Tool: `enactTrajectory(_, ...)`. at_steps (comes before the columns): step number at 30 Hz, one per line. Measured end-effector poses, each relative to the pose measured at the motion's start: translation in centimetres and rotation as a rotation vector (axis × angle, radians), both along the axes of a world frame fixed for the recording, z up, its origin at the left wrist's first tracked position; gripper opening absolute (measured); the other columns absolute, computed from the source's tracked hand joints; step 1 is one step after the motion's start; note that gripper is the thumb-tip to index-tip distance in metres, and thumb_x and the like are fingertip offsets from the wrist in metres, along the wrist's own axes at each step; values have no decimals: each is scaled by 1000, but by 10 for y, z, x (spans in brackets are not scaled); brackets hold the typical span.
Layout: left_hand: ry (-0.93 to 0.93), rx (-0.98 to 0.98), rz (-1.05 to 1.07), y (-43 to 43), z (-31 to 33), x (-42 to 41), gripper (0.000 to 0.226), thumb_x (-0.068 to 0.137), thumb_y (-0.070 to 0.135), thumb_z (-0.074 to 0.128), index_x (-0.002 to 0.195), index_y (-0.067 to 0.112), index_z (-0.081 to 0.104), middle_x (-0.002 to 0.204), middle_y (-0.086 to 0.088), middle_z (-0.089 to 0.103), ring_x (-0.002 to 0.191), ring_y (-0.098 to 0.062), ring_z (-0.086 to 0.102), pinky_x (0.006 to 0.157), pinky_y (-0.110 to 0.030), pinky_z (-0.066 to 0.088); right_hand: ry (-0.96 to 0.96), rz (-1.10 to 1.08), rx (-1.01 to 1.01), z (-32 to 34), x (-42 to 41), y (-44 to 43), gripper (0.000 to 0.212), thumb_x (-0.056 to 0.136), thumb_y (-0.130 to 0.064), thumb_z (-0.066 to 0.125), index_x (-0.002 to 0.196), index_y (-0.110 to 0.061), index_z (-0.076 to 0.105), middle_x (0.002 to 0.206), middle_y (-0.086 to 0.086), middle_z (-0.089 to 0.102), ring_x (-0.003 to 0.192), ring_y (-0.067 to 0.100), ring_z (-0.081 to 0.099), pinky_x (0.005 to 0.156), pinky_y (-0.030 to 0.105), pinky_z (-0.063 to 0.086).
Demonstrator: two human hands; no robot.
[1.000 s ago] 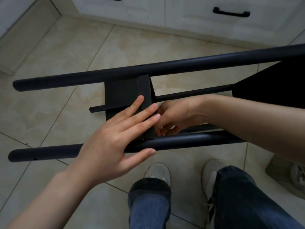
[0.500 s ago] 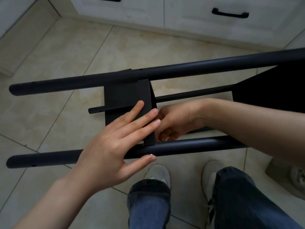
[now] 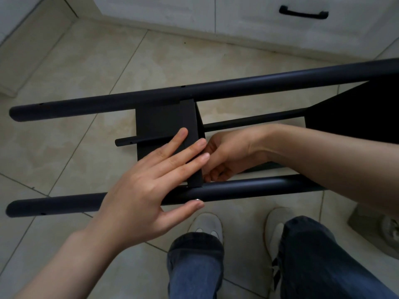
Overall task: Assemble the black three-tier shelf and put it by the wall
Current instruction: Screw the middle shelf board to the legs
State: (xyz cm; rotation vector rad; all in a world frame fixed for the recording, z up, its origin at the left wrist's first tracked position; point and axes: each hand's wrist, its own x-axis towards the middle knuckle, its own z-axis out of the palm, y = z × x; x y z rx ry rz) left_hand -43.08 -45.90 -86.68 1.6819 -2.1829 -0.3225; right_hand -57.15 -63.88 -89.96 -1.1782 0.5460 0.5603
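Pale beige floor tiles (image 3: 64,147) run up to white cabinets (image 3: 162,9) with a black handle (image 3: 303,15). The black three-tier shelf (image 3: 237,87) lies on its side over that floor, just ahead of the person's shoes (image 3: 207,223). By my reading the job is about midway. The far pole (image 3: 86,106) and the near pole (image 3: 259,187) already run parallel, a dark panel (image 3: 356,108) sits between them at the right edge, and a thinner rod (image 3: 248,121) passes behind. The middle panel (image 3: 159,124) spans the gap between the poles, its folded edge meeting the near pole, but whether it is fastened cannot be told. The pole ends at the left stand bare with small holes showing, so a third tier seems yet to go on. Standing the unit upright by the wall is left as well. The left hand (image 3: 146,190) lies flat on the middle panel, fingers (image 3: 179,156) straight and slightly spread, thumb stretched along the near pole beside a small silvery spot. The right hand (image 3: 228,154) reaches in behind the panel's edge with its fingers curled; what they hold, if anything, is hidden. Every part of the shelf is matte black and smooth, likely metal, and the poles are round with closed ends
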Motion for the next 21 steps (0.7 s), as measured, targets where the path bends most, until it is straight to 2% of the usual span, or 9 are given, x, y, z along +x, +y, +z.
enactTrajectory(2, 1, -4, -2, 1, 0, 0, 64, 94, 47, 62, 147, 14, 48, 159, 0, 40, 153, -23, 25, 120, -37, 33, 7, -6, -7, -1, 1, 1, 4, 91, -8, 64, 92, -5, 67, 78, 5, 67, 70, 13, 61, 72, 24, 50)
enactTrajectory(4, -2, -6, -2, 0, 0, 0, 63, 94, 47, 62, 147, 14, 48, 159, 0, 40, 153, -23, 25, 120, -37, 33, 2, -11, 42, 1, -1, 0, 4, 90, -8, 64, 90, -7, 68, 82, 6, 68, 73, 13, 61, 76, 26, 50)
enactTrajectory(8, -3, -14, 1, 0, -1, 0, 63, 94, 46, 63, 146, 14, 49, 158, 0, 41, 153, -23, 27, 120, -35, 33, 12, 0, 18, 2, -1, 0, 14, 91, -11, 64, 102, -3, 67, 89, 9, 66, 78, 16, 61, 79, 27, 49)
enactTrajectory(12, 0, -15, -1, 1, -1, 0, 63, 94, 46, 63, 146, 14, 49, 158, 0, 41, 153, -23, 27, 119, -37, 34, 45, 65, -80, 3, 0, 0, 31, 96, -25, 60, 114, 0, 66, 95, 8, 67, 83, 17, 60, 81, 29, 49)
enactTrajectory(14, -2, -12, 0, 1, -1, 0, 63, 94, 46, 63, 146, 13, 50, 158, 0, 40, 153, -23, 26, 119, -37, 34, 52, 59, -51, 4, -1, -1, 29, 96, -26, 60, 113, -3, 66, 95, 6, 67, 83, 15, 61, 80, 27, 50)
enactTrajectory(18, -2, -5, 1, 1, -1, 0, 63, 94, 46, 62, 146, 14, 49, 159, 0, 40, 153, -23, 26, 119, -37, 34, 26, -10, 49, 2, -1, 0, 16, 93, -11, 62, 106, -3, 65, 95, 11, 65, 80, 15, 61, 79, 25, 50)
enactTrajectory(21, -7, -3, 1, 2, -1, 0, 63, 94, 47, 62, 147, 14, 49, 159, 0, 40, 153, -23, 25, 119, -38, 35, 38, -13, -9, -1, 0, 2, 10, 95, -14, 60, 94, -5, 66, 84, 7, 64, 73, 12, 58, 73, 24, 47)
